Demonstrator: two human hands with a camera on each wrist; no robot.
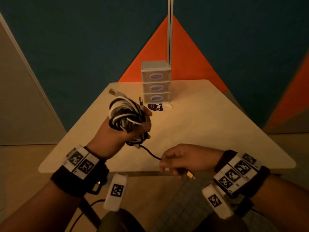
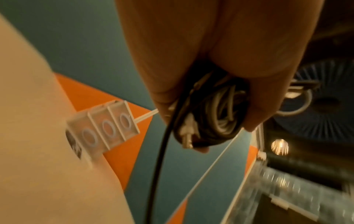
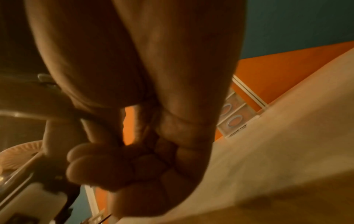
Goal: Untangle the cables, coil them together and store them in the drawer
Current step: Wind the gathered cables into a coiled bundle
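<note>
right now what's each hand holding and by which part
The left hand grips the coil of black and white cables, wound round its fingers. The right hand pinches the loose black cable tail near its free end.

Cables coiled in one hand, loose end pinched by the other

At centre left of the frame the left hand (image 1: 117, 133) grips a bundle of black and white cables (image 1: 124, 113) above the table (image 1: 209, 131). A black cable end (image 1: 149, 152) runs down right from it to the right hand (image 1: 180, 158), which pinches it at lower centre. At upper centre a three-drawer unit (image 1: 156, 82) stands with all drawers closed.
</note>
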